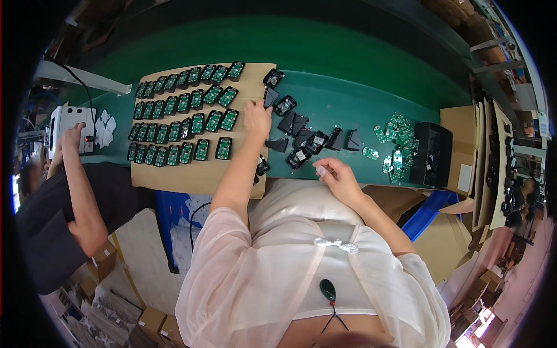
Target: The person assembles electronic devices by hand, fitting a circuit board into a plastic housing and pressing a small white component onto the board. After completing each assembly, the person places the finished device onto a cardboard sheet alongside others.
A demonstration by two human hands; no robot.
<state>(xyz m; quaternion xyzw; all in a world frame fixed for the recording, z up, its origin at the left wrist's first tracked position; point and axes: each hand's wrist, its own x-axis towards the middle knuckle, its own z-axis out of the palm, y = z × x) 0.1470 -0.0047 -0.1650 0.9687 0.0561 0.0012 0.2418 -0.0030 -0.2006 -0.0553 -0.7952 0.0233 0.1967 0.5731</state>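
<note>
My left hand is at the right edge of a cardboard sheet, its fingers closed on a black plastic casing. Rows of black casings with green circuit boards in them lie on that sheet. My right hand rests near the front edge of the table, fingers curled and thumb against the index finger. Something pale shows at its fingertips, too small to name. Between and beyond my hands lies a loose heap of black casings, some upright and some tipped over.
Loose green circuit boards are piled on the green table at right, beside a black bin and cardboard. At left, a co-worker's hand touches a white machine next to white pieces.
</note>
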